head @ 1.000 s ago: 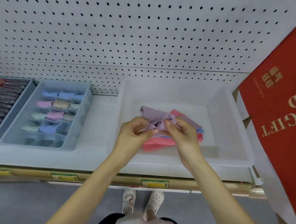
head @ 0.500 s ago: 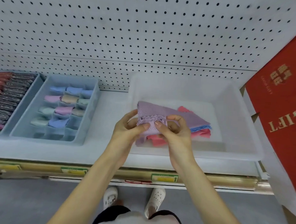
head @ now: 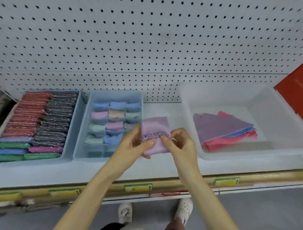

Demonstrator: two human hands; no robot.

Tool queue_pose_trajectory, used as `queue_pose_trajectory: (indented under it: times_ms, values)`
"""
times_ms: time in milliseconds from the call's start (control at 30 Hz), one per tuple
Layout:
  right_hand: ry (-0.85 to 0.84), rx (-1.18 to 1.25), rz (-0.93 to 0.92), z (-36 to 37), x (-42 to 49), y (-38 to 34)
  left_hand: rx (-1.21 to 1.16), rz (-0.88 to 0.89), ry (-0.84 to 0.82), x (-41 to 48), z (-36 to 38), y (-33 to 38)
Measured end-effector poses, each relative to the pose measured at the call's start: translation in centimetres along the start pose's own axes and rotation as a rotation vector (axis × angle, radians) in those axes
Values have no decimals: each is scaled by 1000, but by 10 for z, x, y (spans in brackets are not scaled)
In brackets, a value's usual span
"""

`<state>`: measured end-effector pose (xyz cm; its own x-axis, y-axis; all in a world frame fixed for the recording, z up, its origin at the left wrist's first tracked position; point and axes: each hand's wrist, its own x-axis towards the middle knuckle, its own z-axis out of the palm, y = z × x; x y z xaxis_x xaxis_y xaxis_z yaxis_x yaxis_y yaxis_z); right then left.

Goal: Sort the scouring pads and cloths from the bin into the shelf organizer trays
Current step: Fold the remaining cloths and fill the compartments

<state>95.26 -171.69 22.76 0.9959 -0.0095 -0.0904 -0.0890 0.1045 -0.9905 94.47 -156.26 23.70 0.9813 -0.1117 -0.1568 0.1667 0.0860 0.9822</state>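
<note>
Head view: the left hand (head: 132,147) and right hand (head: 182,145) meet over the shelf. Each pinches the folded lilac cloth (head: 153,127) between thumb and fingertips along its crimped fold. Just left of the left hand sits the divided tray (head: 81,128), with rolled pastel cloths in its cells; the left hand's knuckles cover the tray's right front corner. Further left, scouring pads (head: 44,121) pack a second tray. Right of the right hand, the clear bin (head: 249,155) holds a cloth stack (head: 224,131) of lilac, blue and pink. Beyond the bin, a red box (head: 295,92) bears gold print too blurred to read. The shelf-edge labels (head: 138,187) below the wrists are also illegible.
</note>
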Motion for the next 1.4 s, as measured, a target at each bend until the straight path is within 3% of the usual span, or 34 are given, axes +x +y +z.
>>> queue_pose_trajectory:
  times_ms: [100, 200, 300, 500, 633, 700, 767, 833, 967, 1067, 1167, 1267, 1400]
  values:
    - [-57, 61, 140, 30, -10, -3, -26, -44, -48, -17, -34, 6]
    - [-302, 110, 256, 39, -9, -12, -42, -63, -143, -28, -62, 12]
    - [-483, 170, 228, 49, -6, -16, -170, -78, -229, -33, -86, 16]
    - [-541, 145, 240, 69, 0, -21, -360, -146, -176, -37, -111, 23]
    - [-478, 46, 162, 80, 5, -17, -106, -159, 31, -37, -110, 27]
    - [-439, -140, 61, 87, 5, -12, -5, -171, 138, -33, -110, 23]
    - [-426, -294, -28, 92, 5, -2, 21, -207, 169, -31, -113, 17]
    - [-430, -298, -22, 93, 9, 7, 85, -198, 172, -32, -119, 9]
    - [-632, -420, 154, 98, 22, 12, 236, -176, 120, -33, -131, -1]
    - [-719, -595, 84, 107, 35, 18, 207, -198, 95, -26, -136, -9]
    - [-713, -709, 58, 107, 52, 22, 222, -202, 231, -12, -151, -20]
    - [-588, -963, -73, 98, 72, 27, 575, -75, 425, 2, -175, -39]
    - [-485, -1353, -234, 92, 90, 43, 1018, 71, 417, 12, -192, -66]
